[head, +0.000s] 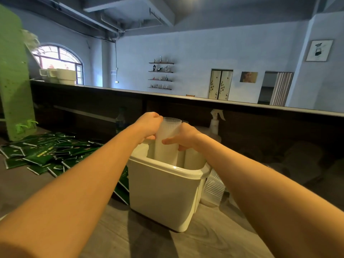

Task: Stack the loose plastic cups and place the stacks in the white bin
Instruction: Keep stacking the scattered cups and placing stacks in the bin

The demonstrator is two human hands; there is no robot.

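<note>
A tall stack of clear ribbed plastic cups (166, 146) stands upright in the white bin (163, 187), its top rising well above the rim. My left hand (149, 126) grips the stack near its top from the left. My right hand (183, 136) holds it from the right, a little lower. Another cup stack (193, 158) stands inside the bin to the right, and a third stack (214, 187) lies outside against the bin's right wall.
Several green sachets (46, 153) lie scattered over the wooden counter on the left. A spray bottle (215, 121) and a dark bottle (121, 120) stand behind the bin. A raised dark bar ledge (186, 101) runs across the back.
</note>
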